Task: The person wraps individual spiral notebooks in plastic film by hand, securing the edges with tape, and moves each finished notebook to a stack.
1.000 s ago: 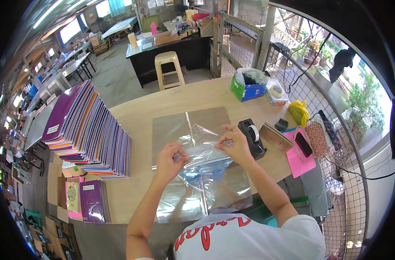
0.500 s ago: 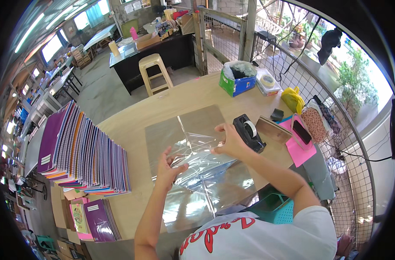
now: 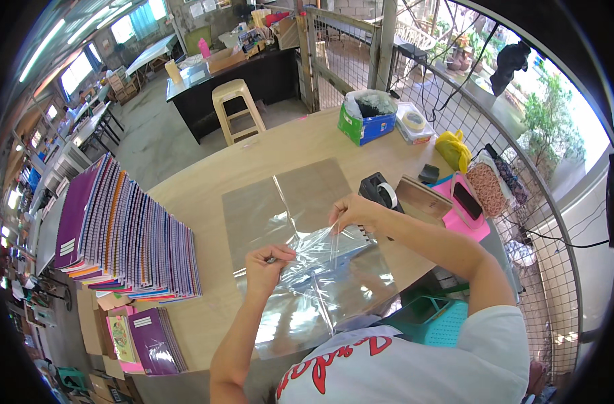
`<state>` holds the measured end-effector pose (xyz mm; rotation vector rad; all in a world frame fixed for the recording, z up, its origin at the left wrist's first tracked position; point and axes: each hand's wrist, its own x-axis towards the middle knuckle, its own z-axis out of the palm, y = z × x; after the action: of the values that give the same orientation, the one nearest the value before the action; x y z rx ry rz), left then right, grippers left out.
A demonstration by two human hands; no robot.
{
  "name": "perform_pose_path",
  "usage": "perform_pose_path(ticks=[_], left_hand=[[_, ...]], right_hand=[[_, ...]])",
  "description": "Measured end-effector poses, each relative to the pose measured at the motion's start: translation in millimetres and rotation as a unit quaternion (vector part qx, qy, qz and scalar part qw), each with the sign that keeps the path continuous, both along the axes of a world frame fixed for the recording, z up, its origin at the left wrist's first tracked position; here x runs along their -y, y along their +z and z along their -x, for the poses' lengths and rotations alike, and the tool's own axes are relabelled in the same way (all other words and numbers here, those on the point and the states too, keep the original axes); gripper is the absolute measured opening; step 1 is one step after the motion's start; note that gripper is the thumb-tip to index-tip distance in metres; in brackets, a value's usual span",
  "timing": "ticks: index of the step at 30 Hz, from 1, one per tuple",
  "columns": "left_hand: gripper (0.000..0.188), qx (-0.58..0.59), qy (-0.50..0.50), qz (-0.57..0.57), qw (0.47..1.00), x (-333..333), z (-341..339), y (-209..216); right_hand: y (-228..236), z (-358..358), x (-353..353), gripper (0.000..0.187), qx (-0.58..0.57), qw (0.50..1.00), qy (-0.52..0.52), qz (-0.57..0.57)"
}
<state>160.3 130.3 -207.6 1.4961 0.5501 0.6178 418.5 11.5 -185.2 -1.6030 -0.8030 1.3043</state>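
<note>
Shiny clear plastic sheets [image 3: 287,178] lie spread on the light wooden table in front of me. A crumpled piece of clear plastic film [image 3: 314,250] is raised between my hands. My left hand [image 3: 268,264] is closed, pinching the film's left side between thumb and fingers. Farther to the right, my right hand [image 3: 355,212] pinches the film's upper right part, with its fingers pressed together. Just beyond the right wrist stands a black tape dispenser [image 3: 374,183] with a roll in it, partly hidden by my forearm.
A tall stack of spiral notebooks [image 3: 132,236] stands at the left, with purple notebooks [image 3: 152,340] nearer. At the right are a brown box [image 3: 421,196], a phone [image 3: 467,200] on pink paper and a yellow bag [image 3: 453,151]. A green-blue box [image 3: 369,121] sits at the far edge; a stool [image 3: 234,94] stands beyond.
My fingers have closed to pinches on the film. The left hand has shifted slightly right, and the right hand has turned, bringing its forearm across the dispenser's near end.
</note>
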Motion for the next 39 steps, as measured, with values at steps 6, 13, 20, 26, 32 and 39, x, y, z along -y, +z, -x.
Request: perform_pose_path(ticks=[6,13,20,26,32,39], left_hand=[[0.019,0.019,0.015,0.005,1.000,-0.5,-0.7,-0.1],[0.023,0.038,-0.009,-0.049,0.998,-3.4,-2.2,1.8],[0.028,-0.018,0.016,-0.002,1.000,-1.5,5.2,-3.0],[0.071,-0.178,-0.056,-0.482,0.856,7.2,17.0,60.1],[0.054,-0.099,-0.046,-0.630,0.768,37.8,6.2,10.5],[0.034,-0.073,0.026,-0.659,0.748,38.3,5.0,1.3]], right_hand=[[-3.4,6.1,30.5,0.055,-0.117,0.991,-0.010,-0.067],[17.7,96.8,62.0,0.046,0.609,0.732,-0.014,-0.305],[-32.7,107.6,65.9,0.026,0.471,0.781,-0.088,-0.400],[-23.8,90.3,60.9,0.030,0.468,0.798,-0.026,-0.380],[-30.3,85.6,61.5,0.027,0.487,0.769,-0.008,-0.414],[-32.8,17.5,96.6,0.018,0.508,0.749,-0.200,-0.374]])
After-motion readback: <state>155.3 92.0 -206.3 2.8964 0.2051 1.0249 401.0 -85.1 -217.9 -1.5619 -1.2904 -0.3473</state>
